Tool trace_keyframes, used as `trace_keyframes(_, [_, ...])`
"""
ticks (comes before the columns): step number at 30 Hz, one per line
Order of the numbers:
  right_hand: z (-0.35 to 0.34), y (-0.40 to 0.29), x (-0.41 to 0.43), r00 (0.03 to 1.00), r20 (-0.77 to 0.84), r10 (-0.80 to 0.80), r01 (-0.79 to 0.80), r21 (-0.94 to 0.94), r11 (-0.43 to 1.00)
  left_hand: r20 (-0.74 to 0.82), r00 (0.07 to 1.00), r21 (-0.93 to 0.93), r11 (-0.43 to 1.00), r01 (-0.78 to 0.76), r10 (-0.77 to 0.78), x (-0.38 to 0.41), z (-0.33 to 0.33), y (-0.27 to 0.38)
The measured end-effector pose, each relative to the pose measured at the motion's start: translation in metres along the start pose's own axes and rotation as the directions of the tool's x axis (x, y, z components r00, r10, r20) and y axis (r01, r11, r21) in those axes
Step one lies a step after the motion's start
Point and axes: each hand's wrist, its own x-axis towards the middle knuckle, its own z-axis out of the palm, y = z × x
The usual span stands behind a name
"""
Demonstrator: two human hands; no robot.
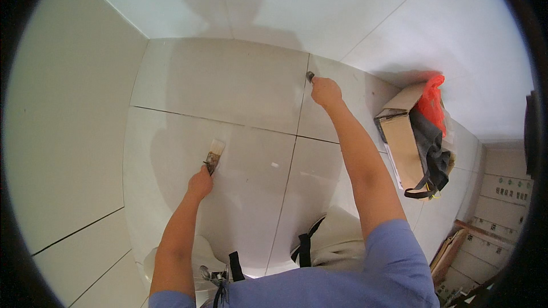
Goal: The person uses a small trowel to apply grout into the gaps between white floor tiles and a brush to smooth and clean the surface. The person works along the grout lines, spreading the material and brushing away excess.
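My left hand (200,183) grips a flat paintbrush (214,154) with pale bristles and a stained ferrule, over the large floor tiles (239,188). Further out to the right, my right hand (326,92) is closed around a small dark metal tool (310,76); its kind cannot be told, as the fist hides most of it. That tool's end is at the dark joint (302,102) between two floor tiles, close to the foot of the wall. Another dark joint (274,131) crosses it below.
An open cardboard box (402,145) with a red plastic bag (432,105) and dark cloth (428,141) stands right of my right arm. Tiled walls rise ahead and at the left (77,115). Boards (447,250) lean at the lower right.
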Motion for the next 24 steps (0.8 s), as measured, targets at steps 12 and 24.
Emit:
trace_keyframes(12, [0.010,-0.017,-0.045,1.000,0.024,-0.013,0.013,-0.009,1.000,0.019,1.000,0.013,1.000,-0.024,0.024,0.000,-0.004,0.003])
trace_keyframes(24, [0.032,-0.045,-0.142,0.993,0.087,0.082,-0.083,0.004,0.997,0.039,0.998,-0.040,0.998,-0.050,0.052,0.003,-0.002,0.000])
